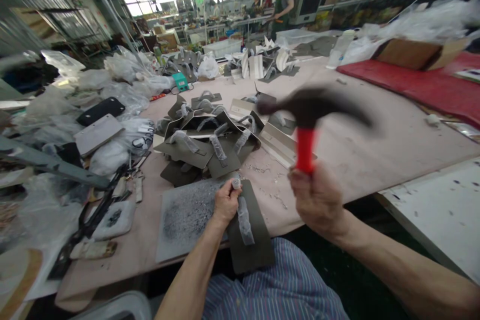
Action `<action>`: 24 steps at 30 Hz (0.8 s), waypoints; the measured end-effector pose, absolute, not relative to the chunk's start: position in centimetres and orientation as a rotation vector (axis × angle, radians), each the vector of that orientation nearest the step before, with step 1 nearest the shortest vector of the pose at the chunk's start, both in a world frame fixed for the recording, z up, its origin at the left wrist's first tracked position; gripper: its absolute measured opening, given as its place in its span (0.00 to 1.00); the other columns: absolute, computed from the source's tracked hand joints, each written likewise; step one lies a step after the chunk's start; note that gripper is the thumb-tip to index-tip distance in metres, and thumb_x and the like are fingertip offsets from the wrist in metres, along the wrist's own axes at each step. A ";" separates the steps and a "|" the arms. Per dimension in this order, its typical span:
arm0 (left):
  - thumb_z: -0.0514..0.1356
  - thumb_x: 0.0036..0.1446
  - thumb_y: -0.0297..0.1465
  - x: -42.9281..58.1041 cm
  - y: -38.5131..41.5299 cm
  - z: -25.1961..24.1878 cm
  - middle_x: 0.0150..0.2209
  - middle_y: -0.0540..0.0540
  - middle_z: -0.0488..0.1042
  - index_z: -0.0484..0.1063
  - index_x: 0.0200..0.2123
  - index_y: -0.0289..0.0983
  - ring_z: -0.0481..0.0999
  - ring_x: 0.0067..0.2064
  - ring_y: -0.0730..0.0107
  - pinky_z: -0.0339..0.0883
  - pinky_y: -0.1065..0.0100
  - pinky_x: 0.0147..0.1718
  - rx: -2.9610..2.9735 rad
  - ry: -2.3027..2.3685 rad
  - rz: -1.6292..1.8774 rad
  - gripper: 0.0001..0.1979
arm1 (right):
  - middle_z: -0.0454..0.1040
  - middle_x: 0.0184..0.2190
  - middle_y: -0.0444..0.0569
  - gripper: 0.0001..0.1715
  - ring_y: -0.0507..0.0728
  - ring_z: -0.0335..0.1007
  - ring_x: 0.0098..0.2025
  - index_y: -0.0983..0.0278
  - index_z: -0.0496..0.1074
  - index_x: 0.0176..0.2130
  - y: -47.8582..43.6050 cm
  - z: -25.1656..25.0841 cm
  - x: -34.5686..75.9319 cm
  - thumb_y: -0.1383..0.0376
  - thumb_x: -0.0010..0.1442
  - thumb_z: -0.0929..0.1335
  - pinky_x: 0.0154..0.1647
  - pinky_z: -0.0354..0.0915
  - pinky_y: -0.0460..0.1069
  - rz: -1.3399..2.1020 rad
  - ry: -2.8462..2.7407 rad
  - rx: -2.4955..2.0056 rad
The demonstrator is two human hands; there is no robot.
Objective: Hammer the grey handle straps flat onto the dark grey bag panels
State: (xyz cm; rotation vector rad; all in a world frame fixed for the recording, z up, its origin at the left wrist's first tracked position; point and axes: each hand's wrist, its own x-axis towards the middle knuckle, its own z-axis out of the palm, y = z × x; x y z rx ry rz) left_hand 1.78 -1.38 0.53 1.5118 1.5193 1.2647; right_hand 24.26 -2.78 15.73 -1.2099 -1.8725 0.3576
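My right hand point(318, 202) is closed round the red handle of a claw hammer point(313, 110), raised above the table and blurred by motion. My left hand point(226, 203) grips a short metal punch point(236, 183), its round top facing up. Beneath that hand lies a dark grey-green panel point(257, 230) with a plastic-wrapped handle point(245, 222), partly over the table's front edge. A pale, scuffed board point(187, 217) lies under and left of my left hand. The punch's lower end is hidden by my fingers.
A heap of similar panels with wrapped handles point(210, 145) stands just beyond the board. Small metal bits point(275, 195) are scattered to its right. Plastic bags point(116, 90) and tools point(138, 185) crowd the left. A red sheet point(416, 80) lies far right; a person point(284, 2) stands behind.
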 end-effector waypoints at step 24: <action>0.69 0.45 0.30 2.2 -0.9 0.3 0.34 0.49 0.81 0.78 0.38 0.37 0.78 0.35 0.68 0.71 0.69 0.39 1.117 1.431 1.399 0.13 | 0.62 0.60 0.55 0.17 0.61 0.63 0.50 0.61 0.71 0.48 -3.9 8.4 19.6 0.70 0.58 0.64 0.48 0.63 0.57 0.337 -2.969 -0.605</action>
